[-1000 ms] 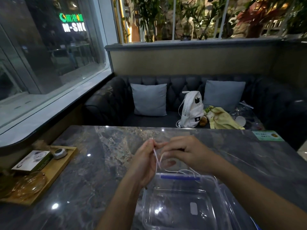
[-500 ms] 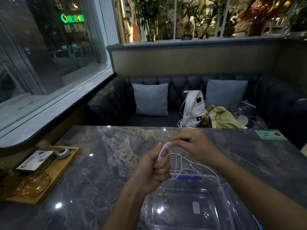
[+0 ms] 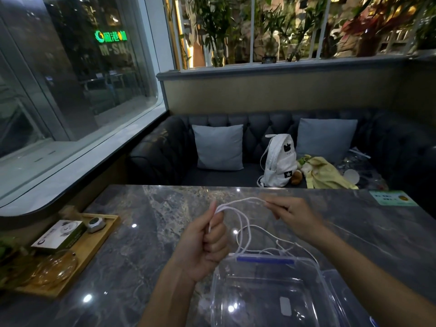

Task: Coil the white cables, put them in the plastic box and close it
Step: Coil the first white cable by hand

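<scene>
The left hand [image 3: 203,246] was closed in a fist, its fingers [image 3: 215,243] curled tight around strands of the white cable [image 3: 236,202], with the thumb upright against the strands where they left the top of the fist. The right hand [image 3: 295,218], at 3 o'clock from the left hand and apart from it, pinched the cable between thumb and forefinger at the fingertips [image 3: 271,204]. Its remaining fingers were loosely curled, but motion blur hid their exact position. A short span of cable arched between the two hands. Further loops hung from the left fist toward 5 o'clock and trailed onto the far rim of the plastic box [image 3: 259,293]. The box stood open on the table [image 3: 141,244] at 6 o'clock, nearest the person, with a blue latch [image 3: 265,260] on its far edge. No coil lay inside the box. A wooden tray [image 3: 94,246] holding a small carton [image 3: 59,234] sat at 9 o'clock on the table. A white backpack [image 3: 279,161] stood on the sofa [image 3: 165,156] at 12 o'clock.
</scene>
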{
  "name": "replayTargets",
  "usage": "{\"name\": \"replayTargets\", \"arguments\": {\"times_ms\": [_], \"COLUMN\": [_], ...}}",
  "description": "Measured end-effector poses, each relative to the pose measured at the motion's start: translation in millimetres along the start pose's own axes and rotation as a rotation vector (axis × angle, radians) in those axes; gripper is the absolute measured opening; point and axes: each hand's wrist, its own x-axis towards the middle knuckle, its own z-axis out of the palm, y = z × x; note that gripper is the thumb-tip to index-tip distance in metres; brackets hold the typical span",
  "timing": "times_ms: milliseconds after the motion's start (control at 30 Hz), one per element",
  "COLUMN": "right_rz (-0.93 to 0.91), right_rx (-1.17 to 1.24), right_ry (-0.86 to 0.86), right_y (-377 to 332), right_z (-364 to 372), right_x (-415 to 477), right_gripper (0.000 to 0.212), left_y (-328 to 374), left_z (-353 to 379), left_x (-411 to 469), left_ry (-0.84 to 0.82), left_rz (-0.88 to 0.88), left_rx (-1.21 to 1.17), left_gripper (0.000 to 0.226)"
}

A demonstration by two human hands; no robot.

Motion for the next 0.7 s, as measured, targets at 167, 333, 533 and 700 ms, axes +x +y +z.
{"name": "replayTargets", "arguments": {"times_ms": [167,333,533,700], "right_rz": [-0.116,-0.154,-0.137,-0.279], "right_rx": [-0.625,-0.801,-0.454,-0.592], "right_ry": [-0.274,-0.568,-0.405,-0.299], "right_y": [3,-1,11,6], "right_z": [21,50,38,29], "right_x": [-8,-10,-16,-27], "right_gripper": [0.056,0.083,0.055,0.067], "left_y": [12,17,44,46], "left_z": [-3,-15,-30,-36], "left_x": [7,13,3,4], "left_ry": [0.081,0.168,0.244,0.326], "left_rz": [0.136,0.216,0.379,0.441], "left_rx": [-0.122,-0.227,-0.169,-0.216], "left_gripper": [0.042,0.055,0.045,0.055]}}
